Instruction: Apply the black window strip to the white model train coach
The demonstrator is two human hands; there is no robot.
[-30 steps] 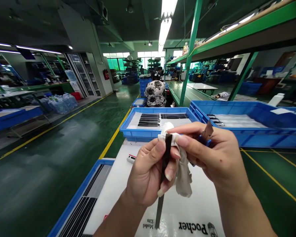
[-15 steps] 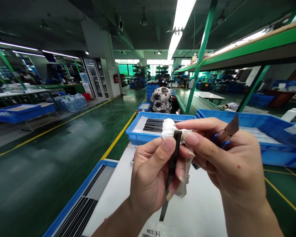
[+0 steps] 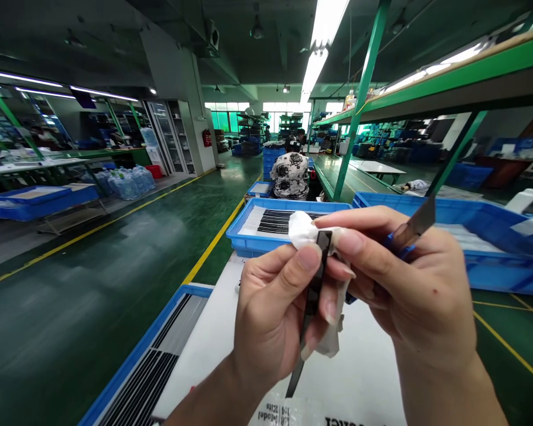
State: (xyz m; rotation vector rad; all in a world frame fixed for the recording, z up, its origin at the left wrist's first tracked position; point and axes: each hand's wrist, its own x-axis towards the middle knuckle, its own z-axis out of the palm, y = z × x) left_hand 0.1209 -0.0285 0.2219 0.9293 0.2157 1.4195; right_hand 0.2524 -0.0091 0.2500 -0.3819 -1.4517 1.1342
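The slim black strip (image 3: pixel 311 300) would likely handle as light, fairly stiff and perhaps slick, best held by its long edges near the middle. Dark with a patchy sheen, it slanted above the white surface (image 3: pixel 359 361), lower end toward the near edge. The left hand's (image 3: pixel 266 307) grip pinched it; the right hand (image 3: pixel 408 272) pinched a white cloth (image 3: pixel 301 229) at its top, a blade (image 3: pixel 421 220) jutting out.

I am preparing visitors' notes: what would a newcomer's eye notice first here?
At the centre, the left hand holds a narrow, flat black strip, the right hand a crumpled white cloth at the strip's upper end. A grey, angular metal blade juts from the right hand. Beyond, a shallow blue plastic tray holds thin black strips.
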